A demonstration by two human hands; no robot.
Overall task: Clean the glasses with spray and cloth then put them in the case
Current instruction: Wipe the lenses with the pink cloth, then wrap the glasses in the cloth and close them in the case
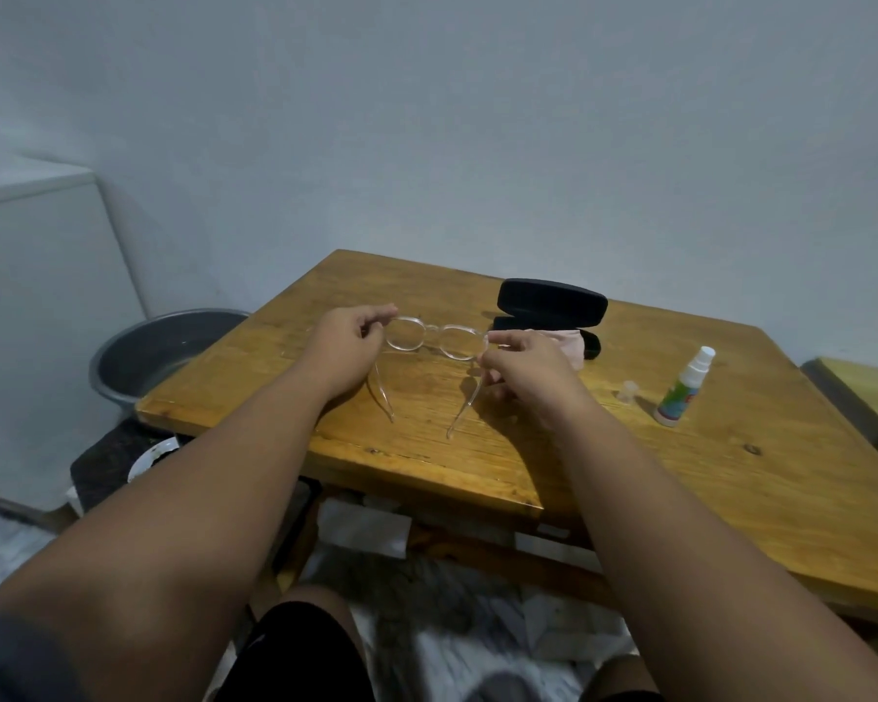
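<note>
Our left hand and right hand each pinch one end of the clear glasses over the counter. Uneven pull could strain the hinges, and fingertips may smudge the lenses. The case lies open behind.

Dim, cool, even indoor light. Only soft, faint shadows lie on the worn yellow-brown wooden table. The wide-angle lens bows its edges. The bottom corners are blurred, and the whole view looks slightly grainy.
</note>
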